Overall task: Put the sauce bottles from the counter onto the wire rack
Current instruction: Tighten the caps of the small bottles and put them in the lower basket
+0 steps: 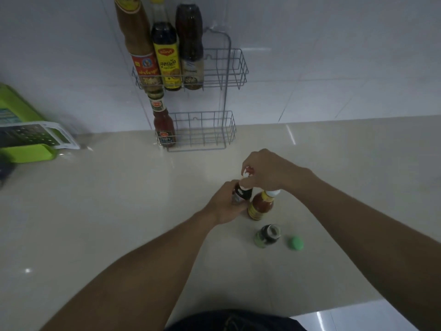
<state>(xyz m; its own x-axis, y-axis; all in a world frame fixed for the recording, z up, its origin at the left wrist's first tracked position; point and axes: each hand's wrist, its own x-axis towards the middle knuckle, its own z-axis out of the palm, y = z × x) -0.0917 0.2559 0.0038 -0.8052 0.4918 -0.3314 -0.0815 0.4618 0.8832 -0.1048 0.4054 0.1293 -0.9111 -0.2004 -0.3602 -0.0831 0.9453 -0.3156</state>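
**Dark sauce bottle held in both hands, cap being handled before racking**

The left hand point(229, 206) wraps the body of a small dark bottle point(242, 193) standing on or just above the tabletop point(119, 211); the right hand point(265, 170) is pinched around its white-and-red cap point(248, 172) from above. It looks as though the cap is being tightened or checked, though whether it is turning cannot be told.

Judged from this, the step in hand is readying this bottle. The next move calls for one hand to carry it upright to the wire rack point(229, 130) on the wall beyond, and lower it into a free part of a basket.

Touching or just beside the held bottle, on its right, stands an orange-red sauce bottle point(261, 206) with a white cap; lifting the dark one straight up should avoid knocking it. Nearer the person is a green-labelled bottle point(267, 236) that seems uncapped, with a green cap point(296, 243) lying beside it on the tabletop; it would need closing before it goes up.

On the rack, the upper basket point(236, 68) holds three tall bottles at its left, with its right side free. The lower basket holds one red chilli sauce bottle point(164, 130) at its left, with the rest open. A green slicer box point(26, 139) sits far left, well apart from the route.
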